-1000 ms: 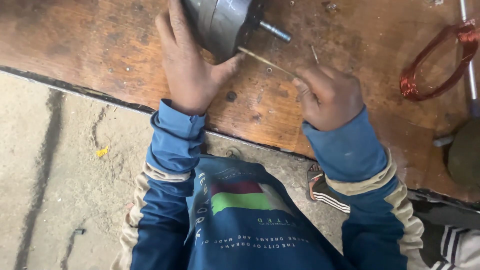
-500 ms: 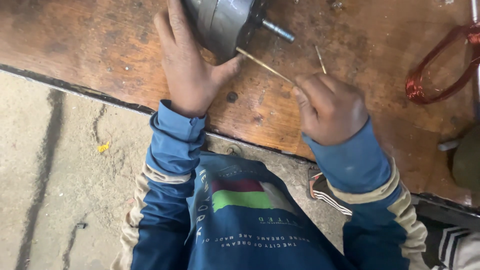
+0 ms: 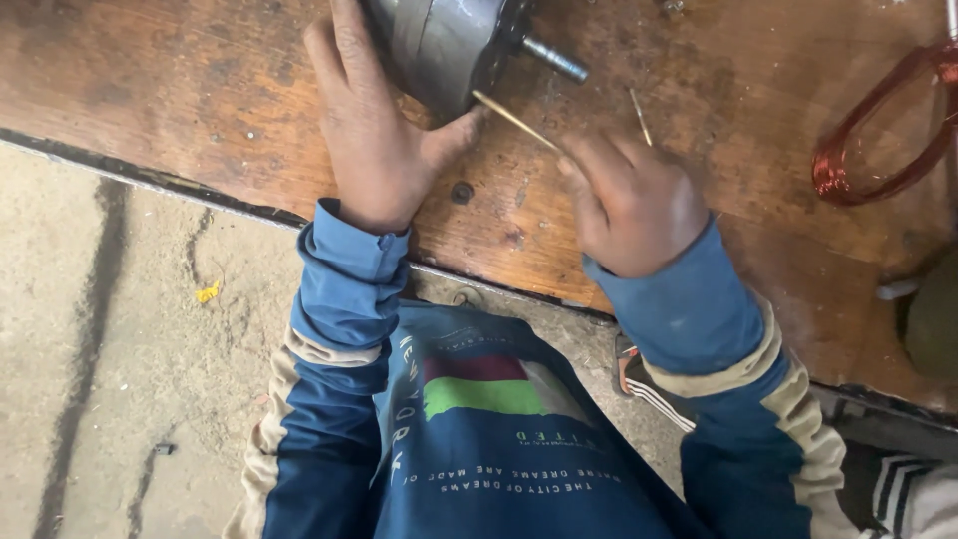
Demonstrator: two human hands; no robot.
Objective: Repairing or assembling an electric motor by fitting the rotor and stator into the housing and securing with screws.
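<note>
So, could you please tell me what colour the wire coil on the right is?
The wire coil is coppery red, seen in the head view.

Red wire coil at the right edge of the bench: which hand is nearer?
Right. The right hand pinches a thin stick left of the coil, apart from it. The left hand rests against the grey motor, farther away.

No packages, labels, signs or screens.
</note>
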